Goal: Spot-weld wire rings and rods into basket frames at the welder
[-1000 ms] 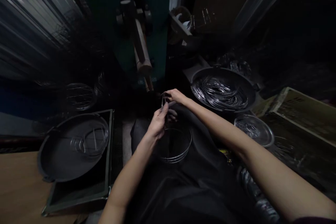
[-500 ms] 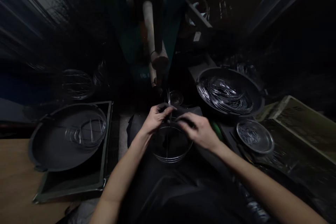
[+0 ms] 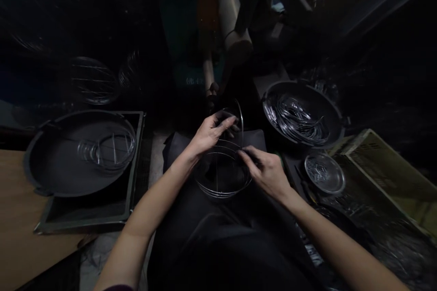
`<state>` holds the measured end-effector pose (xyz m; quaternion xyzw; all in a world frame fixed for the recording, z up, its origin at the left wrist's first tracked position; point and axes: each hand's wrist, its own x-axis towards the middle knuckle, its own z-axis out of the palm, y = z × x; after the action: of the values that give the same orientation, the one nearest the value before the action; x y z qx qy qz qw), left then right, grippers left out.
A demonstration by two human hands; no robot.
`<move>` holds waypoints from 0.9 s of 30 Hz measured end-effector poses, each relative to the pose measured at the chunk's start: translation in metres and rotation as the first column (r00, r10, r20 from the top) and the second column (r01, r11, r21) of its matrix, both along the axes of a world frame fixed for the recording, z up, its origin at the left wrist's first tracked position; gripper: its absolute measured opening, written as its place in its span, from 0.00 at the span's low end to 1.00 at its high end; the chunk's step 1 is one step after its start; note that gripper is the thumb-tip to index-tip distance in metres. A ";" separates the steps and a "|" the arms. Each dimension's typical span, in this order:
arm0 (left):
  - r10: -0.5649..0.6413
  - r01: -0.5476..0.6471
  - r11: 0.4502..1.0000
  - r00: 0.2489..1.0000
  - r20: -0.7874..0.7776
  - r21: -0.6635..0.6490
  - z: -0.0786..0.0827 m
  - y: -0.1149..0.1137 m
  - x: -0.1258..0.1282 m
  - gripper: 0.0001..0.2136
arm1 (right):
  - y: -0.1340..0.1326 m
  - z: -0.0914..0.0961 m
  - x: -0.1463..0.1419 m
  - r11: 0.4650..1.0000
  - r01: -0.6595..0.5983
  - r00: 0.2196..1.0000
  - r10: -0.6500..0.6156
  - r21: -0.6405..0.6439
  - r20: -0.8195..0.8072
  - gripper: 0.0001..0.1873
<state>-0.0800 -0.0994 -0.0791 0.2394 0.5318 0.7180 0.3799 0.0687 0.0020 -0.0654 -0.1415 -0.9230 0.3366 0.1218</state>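
A round wire frame (image 3: 221,194) of several stacked metal rings, with a thin upright wire across it, rests on dark cloth over my lap. My right hand (image 3: 268,168) is at the far right part of its rim. Its thumb and fingers pinch the lower end of a curved metal wire (image 3: 242,120) that rises above the frame. Beyond the rim, my left hand (image 3: 213,132) is raised with its fingers curled and thumb pressed in, just left of that wire. Whatever it may hold is hidden in the dark.
Ahead stands a machine with a pale cylindrical arm (image 3: 227,0). A wide dark pan (image 3: 64,163) on the left holds round wire frames. At right are a pan (image 3: 329,118) of bent wires, a small dish (image 3: 336,177) of short metal pieces, and a yellowish crate (image 3: 362,145).
My view has shifted. My left hand has lifted slightly away from the frame's rim. My right hand, blurred before, now pinches the curved wire, which has come to stand between both hands.
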 end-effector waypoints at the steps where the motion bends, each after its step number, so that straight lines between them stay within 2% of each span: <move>1: -0.021 0.021 1.000 1.000 -0.009 0.011 0.001 0.001 0.000 0.16 | -0.001 0.001 0.000 1.000 -0.009 1.000 0.009 0.011 0.000 0.12; 5: -0.068 0.067 0.998 0.995 -0.069 -0.011 0.004 0.007 0.005 0.14 | 0.001 0.006 0.003 0.999 0.018 1.000 -0.017 0.031 -0.012 0.13; 8: -0.078 0.076 0.997 0.995 -0.070 -0.026 0.004 0.008 0.004 0.13 | 0.005 0.008 0.007 0.992 0.128 0.992 -0.128 0.000 0.017 0.13; 11: -0.073 0.066 0.997 0.986 -0.147 -0.050 0.005 -0.011 0.002 0.12 | 0.007 0.005 0.010 0.955 0.234 0.972 -0.226 -0.183 0.061 0.13; 13: -0.060 0.023 0.992 0.953 -0.298 -0.126 0.002 -0.038 0.009 0.12 | 0.008 0.001 0.011 0.918 0.182 0.982 -0.150 -0.352 0.117 0.14; 15: -0.105 -0.020 0.974 0.846 -0.523 -0.226 -0.011 -0.071 0.027 0.14 | 0.008 -0.004 0.012 0.882 0.046 0.977 0.057 -0.470 0.204 0.16; 16: -0.164 -0.024 0.961 0.751 -0.640 -0.275 -0.023 -0.087 0.039 0.19 | 0.008 -0.006 0.013 0.863 -0.026 0.955 0.171 -0.504 0.244 0.16; 18: -0.310 -0.046 0.923 0.500 -0.809 -0.383 -0.055 -0.112 0.065 0.29 | 0.006 -0.011 0.012 0.831 -0.125 0.895 0.330 -0.541 0.300 0.15; 19: -0.355 -0.096 0.903 0.379 -0.854 -0.418 -0.073 -0.119 0.077 0.31 | 0.004 -0.012 0.010 0.818 -0.141 0.873 0.368 -0.557 0.319 0.15; 21: -0.313 -0.217 0.910 0.200 -0.928 -0.354 -0.105 -0.121 0.092 0.31 | 0.000 -0.014 0.002 0.789 -0.118 0.870 0.375 -0.604 0.320 0.14; 22: -0.261 -0.261 0.920 0.148 -0.954 -0.292 -0.116 -0.118 0.094 0.29 | -0.002 -0.015 -0.005 0.774 -0.083 0.891 0.339 -0.628 0.301 0.14; 24: -0.157 -0.330 0.925 0.124 -0.980 -0.190 -0.125 -0.104 0.086 0.25 | -0.003 -0.017 -0.023 0.747 0.011 0.960 0.178 -0.665 0.216 0.14; 26: -0.129 -0.383 0.905 0.170 -0.977 -0.186 -0.117 -0.088 0.069 0.27 | -0.001 -0.020 -0.041 0.694 0.101 0.990 -0.002 -0.713 0.138 0.17; 27: -0.142 -0.395 0.894 0.194 -0.971 -0.210 -0.109 -0.080 0.059 0.29 | 0.001 -0.022 -0.049 0.662 0.129 0.991 -0.053 -0.738 0.125 0.18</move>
<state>-0.0207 -0.1798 -0.1881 0.5029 0.8076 0.3015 -0.0624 0.0194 0.0032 -0.0871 -0.2403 -0.7015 0.6704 0.0272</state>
